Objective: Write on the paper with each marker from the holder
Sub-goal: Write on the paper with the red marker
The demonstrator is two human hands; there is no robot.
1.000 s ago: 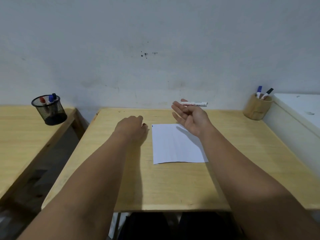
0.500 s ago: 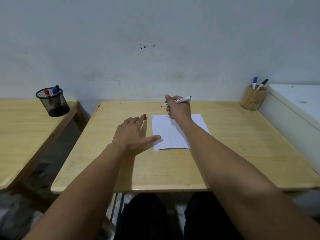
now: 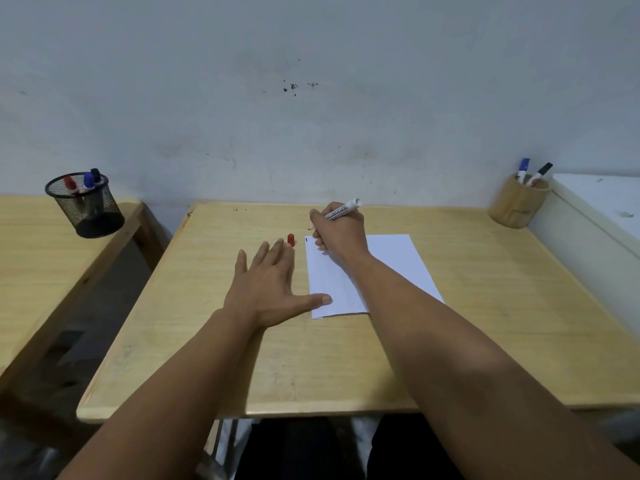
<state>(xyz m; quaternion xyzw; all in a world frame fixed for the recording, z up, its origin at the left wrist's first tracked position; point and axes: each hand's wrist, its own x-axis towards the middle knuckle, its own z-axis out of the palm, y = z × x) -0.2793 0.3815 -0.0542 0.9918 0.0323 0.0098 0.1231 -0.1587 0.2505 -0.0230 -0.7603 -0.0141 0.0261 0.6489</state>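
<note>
While the marker (image 3: 341, 210) is being gripped in the right hand (image 3: 338, 230), its fingers (image 3: 318, 242) are curling tightly around the white barrel in a writing hold, and the writing end is pointing down toward the top left corner of the paper (image 3: 398, 261). The tip itself is hidden behind the hand, so contact with the sheet cannot be confirmed. A small dark mark is showing at that corner.

The paper is lying flat near the middle of the counter (image 3: 207, 341). The left hand (image 3: 266, 285) is resting palm down beside it, fingers released and spread, holding nothing; its thumb is pressing on the lower left corner, probably to keep the sheet from sliding under the strokes.

The red cap (image 3: 291, 239) is standing just beyond the left fingertips, apart from the paper, likely parked within reach for recapping.

At the far right of the counter, the wooden holder (image 3: 516, 206) is containing a blue-capped and a black-capped marker. On a separate side table (image 3: 31, 258) at left, the black mesh cup (image 3: 86, 209) is holding red, blue and black-capped markers.
</note>
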